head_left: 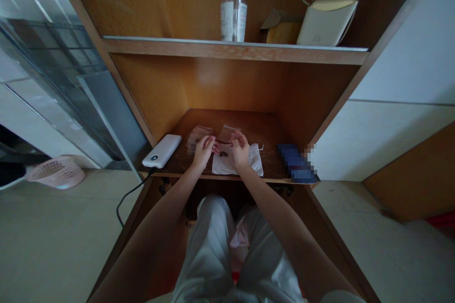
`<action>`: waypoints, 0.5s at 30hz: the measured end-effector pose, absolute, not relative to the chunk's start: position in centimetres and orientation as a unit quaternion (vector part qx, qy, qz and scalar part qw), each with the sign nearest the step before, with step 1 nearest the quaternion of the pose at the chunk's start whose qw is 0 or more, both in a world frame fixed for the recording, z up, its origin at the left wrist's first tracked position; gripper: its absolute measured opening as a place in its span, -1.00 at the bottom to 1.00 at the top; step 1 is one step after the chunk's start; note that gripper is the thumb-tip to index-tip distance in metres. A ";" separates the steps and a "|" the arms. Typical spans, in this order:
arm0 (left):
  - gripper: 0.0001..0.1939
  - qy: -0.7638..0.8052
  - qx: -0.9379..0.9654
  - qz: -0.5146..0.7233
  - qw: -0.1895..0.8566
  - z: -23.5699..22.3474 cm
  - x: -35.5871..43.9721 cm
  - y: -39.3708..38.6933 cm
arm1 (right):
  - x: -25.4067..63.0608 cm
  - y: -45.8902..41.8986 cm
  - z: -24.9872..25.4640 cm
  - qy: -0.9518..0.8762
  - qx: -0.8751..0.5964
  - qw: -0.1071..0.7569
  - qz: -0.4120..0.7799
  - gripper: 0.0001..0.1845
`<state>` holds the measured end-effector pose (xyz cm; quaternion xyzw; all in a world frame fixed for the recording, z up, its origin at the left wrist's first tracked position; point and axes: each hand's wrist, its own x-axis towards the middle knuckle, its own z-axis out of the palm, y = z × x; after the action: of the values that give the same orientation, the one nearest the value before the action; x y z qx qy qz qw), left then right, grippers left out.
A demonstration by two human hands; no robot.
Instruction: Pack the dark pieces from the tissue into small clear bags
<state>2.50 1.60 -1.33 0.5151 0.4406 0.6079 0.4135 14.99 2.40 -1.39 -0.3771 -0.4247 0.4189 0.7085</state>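
On the floor at the far left: a pink basket (57,173) is standing, well apart from the cabinet.
Device and cable: a white device (162,151) is lying at the shelf's left front corner; its black cable (130,195) is hanging over the edge.
Clear bags: these (199,135) are lying in a fanned pile, and the left hand is partly blocking my view.
Left hand: I am seeing this hand (204,149) pinching a thin dark strip (223,142) at its left end.
Strip: it is spanning the gap between both hands, above the cloth.
Dark pieces: small ones (223,154) are resting on the white cloth (254,161), just below the strip.
Bottle: a clear bottle (233,14) with a white cap is standing on the upper shelf.
Right hand: this one (241,148) is pinching the strip's right end and covering some cloth.
Upper right: a yellowish box (282,32) is sitting beside a pale case (325,21) with a loop.
Blue item: it (296,163) is lying at the lower shelf's right, pixelated beyond identifying.
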 end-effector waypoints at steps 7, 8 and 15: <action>-0.86 0.507 0.589 0.561 0.285 -2.6 2.3 2.1 | 14.9 2.5 -1.3 -0.396 -0.357 0.726 0.435 -0.59; -0.87 0.513 0.595 0.555 0.273 -2.7 2.3 2.1 | 15.0 2.5 -1.0 -0.376 -0.352 0.728 0.451 -0.61; -0.89 0.507 0.592 0.552 0.297 -2.6 2.5 2.1 | 18.5 5.1 1.0 -0.294 -0.353 0.706 0.538 -0.75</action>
<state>2.50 2.06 -2.63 0.5919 0.5066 0.5523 0.2965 18.47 5.08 1.05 -0.3535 -0.2939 0.5381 0.7065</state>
